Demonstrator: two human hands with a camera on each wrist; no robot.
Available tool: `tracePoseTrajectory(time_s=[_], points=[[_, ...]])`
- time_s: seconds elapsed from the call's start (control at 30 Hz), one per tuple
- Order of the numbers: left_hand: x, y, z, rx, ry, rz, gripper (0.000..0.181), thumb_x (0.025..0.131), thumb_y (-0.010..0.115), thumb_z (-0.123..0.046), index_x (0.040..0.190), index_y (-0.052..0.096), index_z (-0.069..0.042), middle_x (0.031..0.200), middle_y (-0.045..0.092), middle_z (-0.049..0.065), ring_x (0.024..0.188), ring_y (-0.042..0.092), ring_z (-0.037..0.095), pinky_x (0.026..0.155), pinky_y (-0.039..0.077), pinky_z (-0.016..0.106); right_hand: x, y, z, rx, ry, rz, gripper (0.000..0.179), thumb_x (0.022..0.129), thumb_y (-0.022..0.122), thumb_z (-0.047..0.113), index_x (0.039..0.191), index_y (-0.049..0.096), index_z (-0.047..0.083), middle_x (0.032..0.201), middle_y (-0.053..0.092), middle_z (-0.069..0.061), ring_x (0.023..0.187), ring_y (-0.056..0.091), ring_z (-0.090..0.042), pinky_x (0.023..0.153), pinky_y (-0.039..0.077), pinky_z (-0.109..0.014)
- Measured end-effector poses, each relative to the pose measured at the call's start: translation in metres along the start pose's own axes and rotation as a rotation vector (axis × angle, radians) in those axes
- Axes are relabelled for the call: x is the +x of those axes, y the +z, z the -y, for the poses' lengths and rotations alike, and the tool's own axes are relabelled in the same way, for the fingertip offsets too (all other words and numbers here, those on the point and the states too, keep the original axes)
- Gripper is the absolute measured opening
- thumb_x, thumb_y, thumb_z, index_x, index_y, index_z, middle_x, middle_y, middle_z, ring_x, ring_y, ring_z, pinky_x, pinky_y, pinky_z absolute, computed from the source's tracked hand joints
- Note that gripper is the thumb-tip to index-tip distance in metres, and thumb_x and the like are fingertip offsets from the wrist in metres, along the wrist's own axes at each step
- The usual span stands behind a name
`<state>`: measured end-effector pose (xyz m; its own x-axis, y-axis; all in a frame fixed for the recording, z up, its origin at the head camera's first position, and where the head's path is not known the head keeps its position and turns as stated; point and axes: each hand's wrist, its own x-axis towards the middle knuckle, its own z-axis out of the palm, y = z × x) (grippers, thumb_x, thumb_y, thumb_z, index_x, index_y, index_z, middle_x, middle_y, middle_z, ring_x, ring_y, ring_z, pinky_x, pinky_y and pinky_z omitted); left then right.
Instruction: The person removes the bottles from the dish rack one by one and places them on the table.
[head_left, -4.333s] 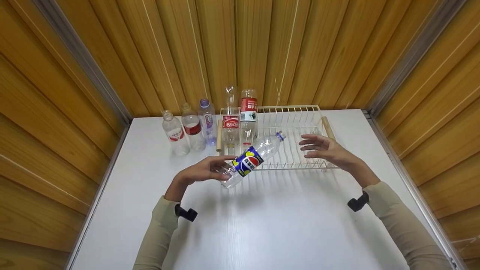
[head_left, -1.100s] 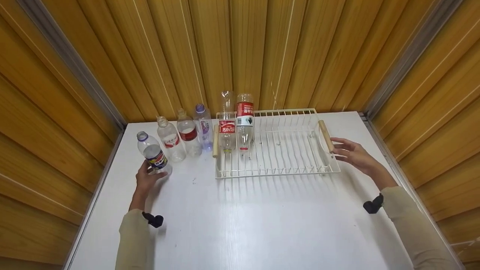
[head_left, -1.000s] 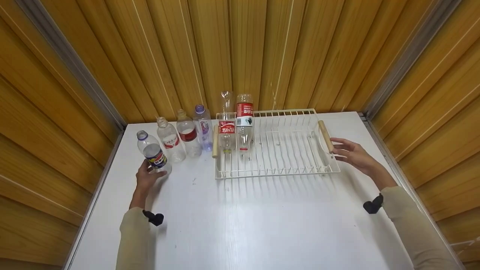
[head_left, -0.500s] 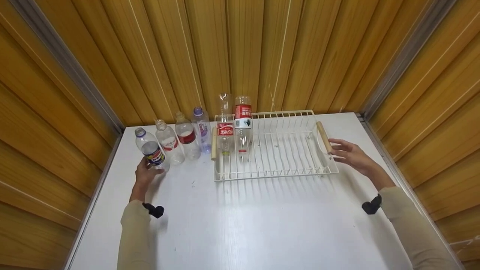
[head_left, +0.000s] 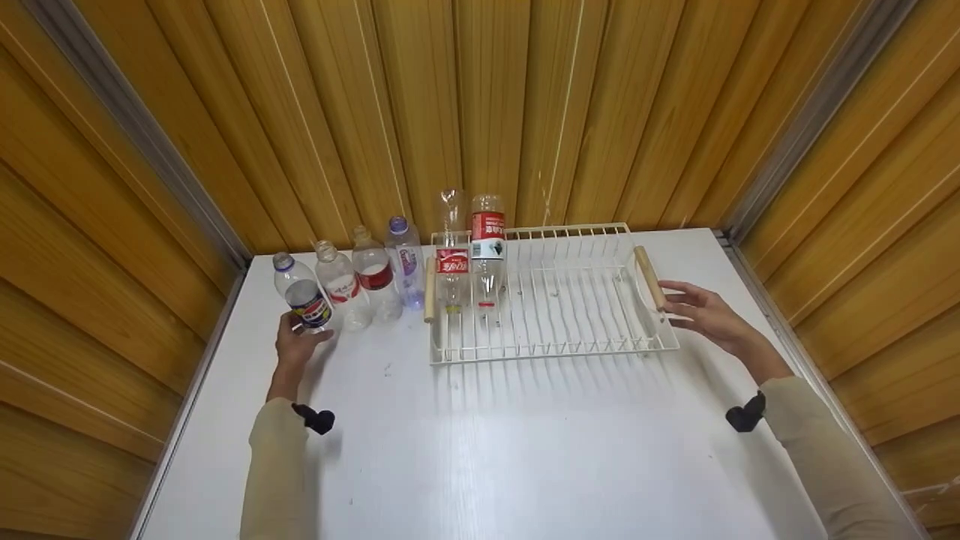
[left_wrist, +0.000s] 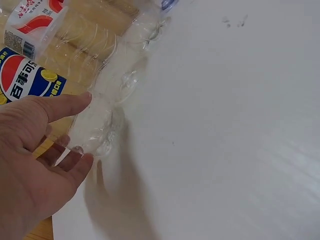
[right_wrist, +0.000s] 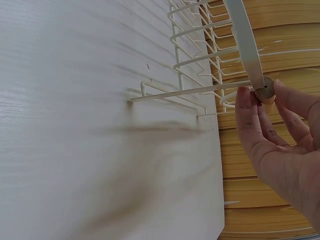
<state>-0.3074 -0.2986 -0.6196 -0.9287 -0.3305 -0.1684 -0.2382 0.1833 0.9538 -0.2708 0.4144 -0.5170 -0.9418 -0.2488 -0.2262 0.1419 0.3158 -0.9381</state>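
Observation:
My left hand (head_left: 296, 349) grips the lower part of a clear plastic bottle (head_left: 306, 300) with a blue Pepsi label, which stands at the left end of a row of bottles. In the left wrist view, thumb and fingers are round the bottle's clear base (left_wrist: 92, 122). At the white wire dish rack (head_left: 555, 349), my right hand (head_left: 709, 319) pinches the right wooden handle (head_left: 649, 277) between thumb and fingers, as the right wrist view shows at the handle's end (right_wrist: 266, 91). Two bottles stand upside down in the rack: one with a red label (head_left: 452, 261), one red and white (head_left: 488, 236).
Right of the Pepsi bottle stand a bottle with a white-and-red label (head_left: 343, 289), one with a dark red label (head_left: 376, 277) and a purple-tinted bottle (head_left: 406, 262). The white table (head_left: 480, 450) meets wooden panel walls (head_left: 495, 112) behind and at both sides.
Several seconds ago the left hand held the Pepsi bottle tilted over the rack's front; now it is upright at the row's left end. The right hand moved from above the rack to its handle.

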Motion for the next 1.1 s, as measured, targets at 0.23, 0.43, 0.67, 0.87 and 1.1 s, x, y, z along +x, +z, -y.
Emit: tracePoseTrajectory(time_s=[0.23,0.43,0.67,0.87,1.1], points=[[-0.008,-0.009,-0.005,0.025,0.016,0.025,0.084,0.088,0.073,0.002,0.157,0.025,0.002,0.161,0.034,0.027,0.152,0.032,0.041,0.125,0.030,0.047,0.000,0.002,0.002,0.009,0.003,0.006,0.068,0.104,0.061,0.023,0.160,0.028,0.003,0.129,0.055,0.006,0.117,0.062,-0.007,0.097,0.054,-0.021],[-0.021,-0.026,-0.010,-0.008,-0.026,0.052,0.079,0.093,0.068,-0.004,0.159,0.023,0.000,0.160,0.034,0.029,0.149,0.035,0.041,0.121,0.035,0.050,-0.001,0.001,0.003,0.012,0.006,0.009,0.067,0.104,0.060,0.022,0.160,0.028,0.004,0.131,0.054,0.005,0.114,0.061,-0.002,0.097,0.054,-0.021],[-0.040,-0.027,-0.016,-0.010,-0.110,0.062,0.063,0.101,0.059,-0.015,0.155,0.031,0.002,0.152,0.043,0.029,0.123,0.056,0.030,0.109,0.047,0.046,-0.001,-0.001,0.002,0.000,0.008,0.006,0.064,0.105,0.058,0.021,0.160,0.028,0.007,0.134,0.052,0.003,0.113,0.061,0.000,0.100,0.054,-0.024],[-0.056,-0.011,-0.021,0.009,-0.100,0.161,0.049,0.102,0.057,-0.015,0.145,0.044,0.004,0.135,0.061,0.023,0.104,0.065,0.017,0.104,0.050,0.046,-0.002,-0.001,0.003,0.005,0.008,0.006,0.064,0.105,0.058,0.021,0.160,0.029,0.007,0.130,0.055,0.006,0.113,0.061,0.000,0.100,0.053,-0.024],[-0.069,0.023,-0.038,0.091,-0.056,0.387,0.046,0.101,0.062,-0.017,0.139,0.051,0.005,0.123,0.068,0.017,0.110,0.067,0.026,0.103,0.052,0.049,-0.001,0.001,0.003,0.005,0.004,0.008,0.065,0.105,0.059,0.023,0.160,0.029,0.007,0.130,0.056,0.008,0.114,0.062,0.000,0.094,0.054,-0.019]])
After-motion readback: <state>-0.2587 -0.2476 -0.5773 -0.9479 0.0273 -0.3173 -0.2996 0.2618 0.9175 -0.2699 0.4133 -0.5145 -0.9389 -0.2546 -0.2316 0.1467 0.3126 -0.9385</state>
